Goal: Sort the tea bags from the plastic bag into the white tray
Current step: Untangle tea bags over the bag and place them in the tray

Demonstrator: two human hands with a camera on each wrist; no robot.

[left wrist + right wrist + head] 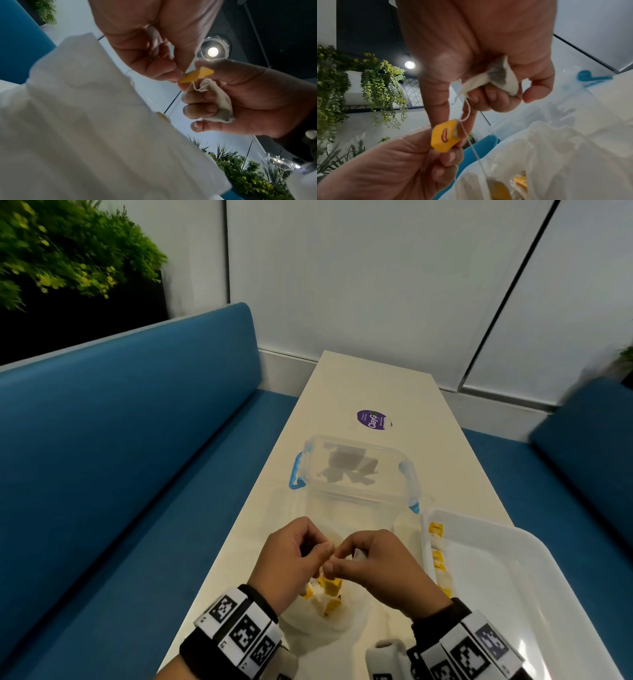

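I see 1 tea bag [496, 79] tucked into my right hand [380, 566], pressed against the palm by the curled middle and ring fingers [489, 98], with its grey-filled pouch poking out between them and the little finger. Its white string [467, 111] runs down from the pouch to a yellow paper tag [444, 136]. That tag sits right where my 2 hands meet: my left hand [294, 556] pinches it between thumb and fingertip, and the tips of my right thumb and forefinger touch it from the other side. So both hands are clenched on the same tea bag, the right on the pouch and the left on the tag.

A 2nd thin string [476, 152] drops from the tag area into the translucent plastic bag [329, 611] lying on the desk [346, 392] directly under my hands; more tea bags with yellow tags [332, 587] show inside it. I cannot tell whether the 2 strings are tangled.

To my right, the white tray [534, 583] rests on the desk, with a few yellow-tagged tea bags [438, 559] lined along its left wall. Just beyond my hands stands a clear lidded container [352, 470] with blue clips, holding something dark. Farther up the desk lies a round purple sticker [372, 421]. A blue bench [120, 440] runs along the left side.
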